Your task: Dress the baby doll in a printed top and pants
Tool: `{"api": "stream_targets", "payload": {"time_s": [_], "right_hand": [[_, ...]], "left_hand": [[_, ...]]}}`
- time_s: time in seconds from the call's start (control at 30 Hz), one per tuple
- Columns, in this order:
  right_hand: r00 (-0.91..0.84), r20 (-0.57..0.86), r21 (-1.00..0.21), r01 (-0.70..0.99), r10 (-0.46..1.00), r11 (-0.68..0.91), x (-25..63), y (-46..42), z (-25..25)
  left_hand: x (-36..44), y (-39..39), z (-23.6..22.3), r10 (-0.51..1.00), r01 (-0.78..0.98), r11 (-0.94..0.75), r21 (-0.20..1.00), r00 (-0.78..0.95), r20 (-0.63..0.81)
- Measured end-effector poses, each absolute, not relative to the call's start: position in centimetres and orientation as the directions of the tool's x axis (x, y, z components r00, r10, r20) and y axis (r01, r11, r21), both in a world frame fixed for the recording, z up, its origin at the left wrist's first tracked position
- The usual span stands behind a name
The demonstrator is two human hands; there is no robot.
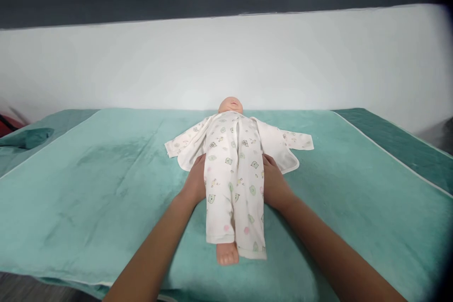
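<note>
A baby doll (230,104) lies on its back, head toward the wall. White printed baby trousers (233,174) stretch over its front from near the neck down, with one bare foot (227,254) showing below a hem. Beneath them a matching baby jacket (276,139) lies spread open, its sleeves out to both sides. My left hand (196,179) is closed at the left edge of the trousers. On the opposite edge, my right hand (276,181) is closed in the same way. Most fingertips are hidden by the cloth.
A green padded cover (106,188) lies over the bed or table, with darker green fabric (399,141) along the right side. Behind it rises a white wall (141,66) under a dark window frame (212,2). Something red (7,125) shows at the far left.
</note>
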State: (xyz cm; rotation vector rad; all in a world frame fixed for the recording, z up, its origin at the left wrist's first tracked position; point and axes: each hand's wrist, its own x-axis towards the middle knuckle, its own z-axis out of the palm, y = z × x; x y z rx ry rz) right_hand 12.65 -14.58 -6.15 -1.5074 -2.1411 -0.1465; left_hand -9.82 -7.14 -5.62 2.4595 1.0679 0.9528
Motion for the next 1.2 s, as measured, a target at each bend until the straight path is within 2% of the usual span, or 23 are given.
{"api": "stream_targets", "payload": {"time_s": [0.13,0.23,0.5,0.63,0.77,0.87,1.0,1.1,1.2], "right_hand": [[-0.175,0.493,-0.192,0.933,0.852,0.303,12.0,-14.6,-5.8],[-0.103,0.484,-0.200,0.954,0.869,0.224,11.8,-15.1,-5.6],[-0.265,0.527,-0.405,0.757,0.808,0.512,12.3,-14.9,-6.2],[-0.260,0.514,-0.489,0.694,0.817,0.528,12.2,-15.1,-5.7],[-0.212,0.502,-0.530,0.690,0.838,0.492,12.1,-15.4,-5.4],[-0.176,0.514,-0.530,0.705,0.839,0.472,12.2,-15.3,-5.7],[-0.154,0.513,-0.490,0.755,0.844,0.436,13.0,-15.2,-6.4],[-0.205,0.520,-0.402,0.798,0.829,0.449,14.1,-15.6,-6.7],[-0.303,0.541,-0.336,0.777,0.784,0.532,14.9,-16.4,-7.0]], "left_hand": [[-10.0,-7.4,-5.5,0.694,0.466,-0.716,0.519,0.552,0.462],[-9.9,-7.6,-5.3,0.709,0.483,-0.701,0.524,0.545,0.447],[-9.7,-8.0,-4.6,0.694,0.472,-0.717,0.513,0.547,0.468],[-9.4,-8.1,-4.3,0.706,0.500,-0.707,0.500,0.535,0.465],[-9.7,-7.6,-5.0,0.691,0.580,-0.720,0.381,0.546,0.474],[-10.3,-7.2,-5.9,0.627,0.610,-0.749,0.257,0.529,0.571],[-11.1,-7.3,-6.5,0.517,0.575,-0.801,0.163,0.529,0.673],[-11.7,-7.7,-6.6,0.468,0.534,-0.834,0.139,0.552,0.690],[-12.6,-8.5,-6.9,0.470,0.493,-0.853,0.173,0.577,0.668]]}}
